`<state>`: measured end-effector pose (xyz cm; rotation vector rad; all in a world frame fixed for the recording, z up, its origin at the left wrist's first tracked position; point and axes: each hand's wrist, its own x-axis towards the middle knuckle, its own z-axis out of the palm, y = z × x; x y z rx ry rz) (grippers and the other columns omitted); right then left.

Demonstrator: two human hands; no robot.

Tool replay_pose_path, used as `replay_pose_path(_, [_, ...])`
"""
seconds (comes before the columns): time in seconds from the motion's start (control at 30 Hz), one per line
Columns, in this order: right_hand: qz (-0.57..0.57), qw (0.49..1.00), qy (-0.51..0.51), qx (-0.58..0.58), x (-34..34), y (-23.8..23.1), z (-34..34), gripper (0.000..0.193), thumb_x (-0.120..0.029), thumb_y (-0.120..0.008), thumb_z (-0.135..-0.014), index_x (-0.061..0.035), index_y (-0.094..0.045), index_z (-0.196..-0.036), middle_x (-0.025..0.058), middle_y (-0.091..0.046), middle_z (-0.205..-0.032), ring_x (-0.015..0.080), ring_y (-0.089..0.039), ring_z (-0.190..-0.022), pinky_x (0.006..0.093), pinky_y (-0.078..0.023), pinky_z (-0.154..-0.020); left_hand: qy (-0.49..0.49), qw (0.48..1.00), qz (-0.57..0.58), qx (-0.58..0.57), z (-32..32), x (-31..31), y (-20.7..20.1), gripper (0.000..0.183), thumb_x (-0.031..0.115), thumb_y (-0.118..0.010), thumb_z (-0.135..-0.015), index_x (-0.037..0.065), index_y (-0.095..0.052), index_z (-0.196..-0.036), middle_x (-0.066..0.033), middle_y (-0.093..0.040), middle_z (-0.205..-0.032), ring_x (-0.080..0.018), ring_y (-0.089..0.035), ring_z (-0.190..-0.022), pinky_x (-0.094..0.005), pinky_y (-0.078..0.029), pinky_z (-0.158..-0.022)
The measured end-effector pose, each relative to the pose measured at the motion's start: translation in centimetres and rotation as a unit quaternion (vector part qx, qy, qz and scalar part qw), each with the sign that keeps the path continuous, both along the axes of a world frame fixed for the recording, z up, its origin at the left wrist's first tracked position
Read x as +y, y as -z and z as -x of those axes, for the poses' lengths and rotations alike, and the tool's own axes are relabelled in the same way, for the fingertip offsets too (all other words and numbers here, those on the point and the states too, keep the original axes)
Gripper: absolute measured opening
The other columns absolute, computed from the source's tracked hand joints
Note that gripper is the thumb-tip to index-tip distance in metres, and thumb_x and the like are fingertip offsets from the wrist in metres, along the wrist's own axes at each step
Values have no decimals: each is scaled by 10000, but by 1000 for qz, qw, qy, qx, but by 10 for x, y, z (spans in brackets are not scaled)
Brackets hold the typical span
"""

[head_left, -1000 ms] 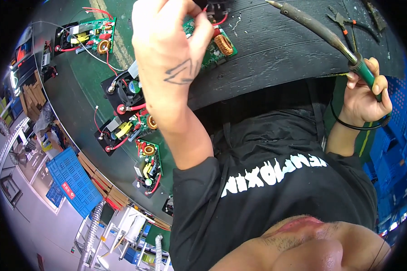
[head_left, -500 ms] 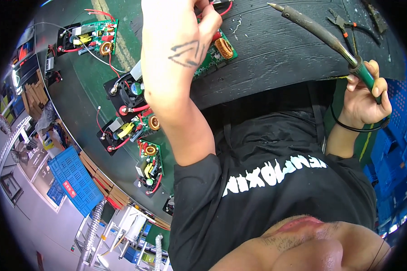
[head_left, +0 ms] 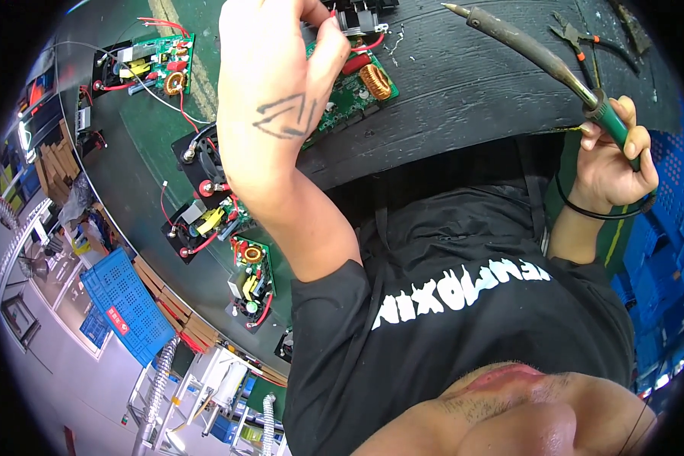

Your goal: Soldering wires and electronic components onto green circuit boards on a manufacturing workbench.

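My right hand (head_left: 617, 171) is wrapped round the green handle of a soldering iron (head_left: 536, 59). Its bare tip points up and to the left, above a black work mat (head_left: 448, 99). At the top, my left hand (head_left: 270, 72) bends over a green circuit board (head_left: 349, 102), thumb and forefinger pinched on what looks like a thin red wire (head_left: 333, 14). The board carries a copper-wound coil (head_left: 374, 80) and a red component, with a black part at its far end. My left hand hides much of the board's left side. The iron and the board are apart.
On the mat's far right lie orange-and-black cutters (head_left: 571, 39). Several similar board assemblies, including one (head_left: 163, 64) at far left and another (head_left: 252, 272) nearer me, rest on the green bench. A blue crate (head_left: 125, 304) stands beyond its left edge.
My left hand has shifted left and slightly toward me, uncovering more of the board and its black end part. My right hand and the soldering iron have moved only very slightly.
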<state>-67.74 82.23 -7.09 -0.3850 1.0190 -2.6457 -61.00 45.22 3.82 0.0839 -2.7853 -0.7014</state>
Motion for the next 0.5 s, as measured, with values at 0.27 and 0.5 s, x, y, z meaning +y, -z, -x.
replay_pose_path(0.27, [16,1000,2,-2,-3,-1,2,378,-383,-422,-974,-95,-615,-823,319,-599,-1336,472,-728,-908,422,-613,-687,38,995,83,30,14,-11,16,126,-3,-676,-814,5,-568,-878,-171,-553,-992,-336,-558,-907,-420,-471,-829])
replay_pose_path(0.5, [8,1000,-2,-5,-3,-1,2,380,-381,-413,-978,-97,-609,-819,312,-595,-1347,472,-728,-900,426,-614,-693,-86,964,172,182,2,9,29,119,26,-736,-821,28,-671,-921,-229,-561,-1295,-354,-566,-1149,-416,-459,-987])
